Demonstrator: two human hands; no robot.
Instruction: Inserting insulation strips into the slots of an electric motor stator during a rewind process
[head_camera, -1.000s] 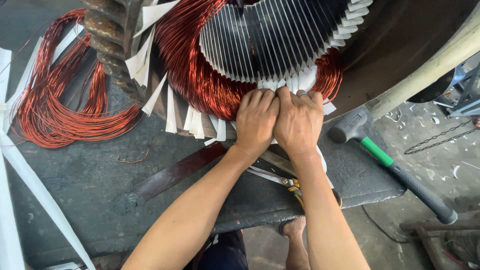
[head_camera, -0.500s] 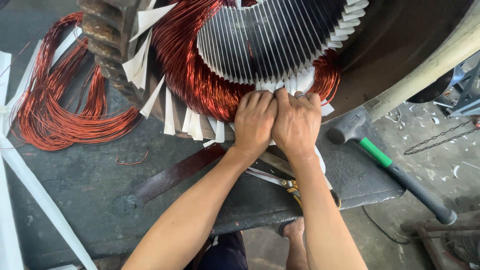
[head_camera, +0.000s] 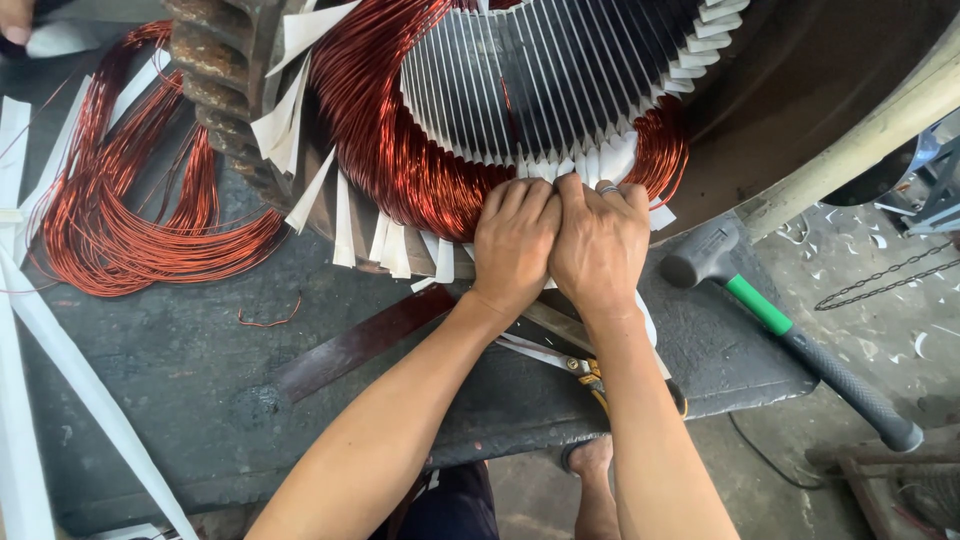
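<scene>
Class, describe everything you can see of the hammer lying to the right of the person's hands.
The hammer lies flat and diagonal, its head up-left and its handle running down-right. The head is dull grey, like metal or hard rubber, and rests on the dark worktable near its right edge. Below the head comes a bright green collar, then a black ribbed grip that overhangs the table above the littered floor. Neither hand touches it; the right hand is nearest.
</scene>
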